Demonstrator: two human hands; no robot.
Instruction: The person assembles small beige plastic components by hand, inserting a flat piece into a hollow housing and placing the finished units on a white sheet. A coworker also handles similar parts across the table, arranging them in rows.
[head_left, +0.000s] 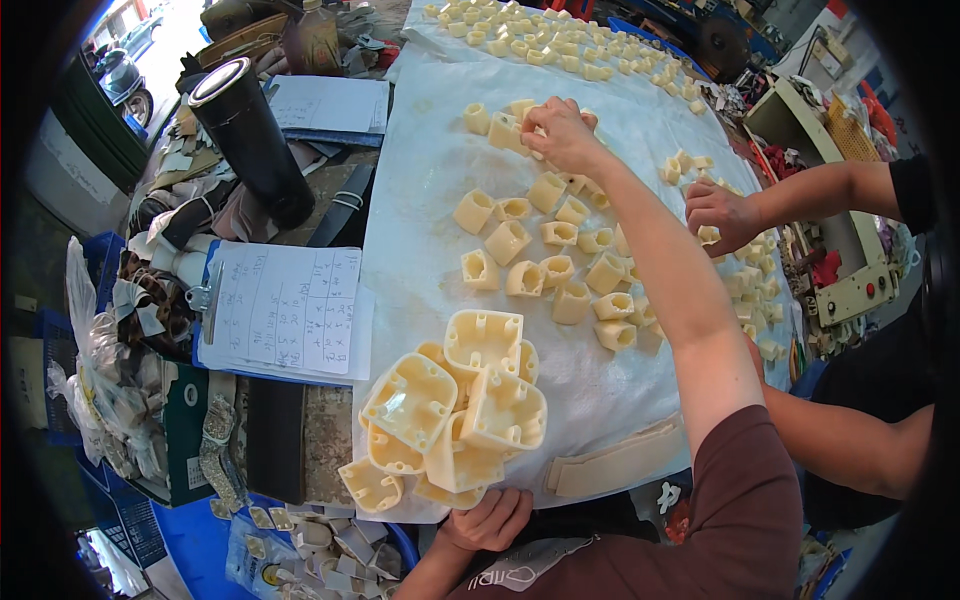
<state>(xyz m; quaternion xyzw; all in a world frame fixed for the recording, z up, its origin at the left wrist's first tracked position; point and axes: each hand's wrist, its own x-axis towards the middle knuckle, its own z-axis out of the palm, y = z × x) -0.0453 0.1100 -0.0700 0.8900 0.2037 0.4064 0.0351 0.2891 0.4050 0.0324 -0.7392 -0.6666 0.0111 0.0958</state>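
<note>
My right hand [562, 135] reaches across the white-covered table [425, 190], its fingers curled round a hollow cream plastic piece [507, 132] among others at the far side. My left hand [490, 520] is closed at the near table edge, just below a heap of larger cream plastic housings [410, 400]. What lies inside its fingers is hidden. The heaped housings are open shells with rounded corners and small screw posts. Between my hands, several loose hollow pieces [508, 240] stand or lie at various angles on the sheet.
A co-worker's hand [720, 215] works among more pieces at the right. Left of the table are a clipboard with a handwritten sheet [285, 310], a black cylindrical flask [255, 145] and a notebook [335, 105]. Flat beige strips [615, 460] lie at the near edge.
</note>
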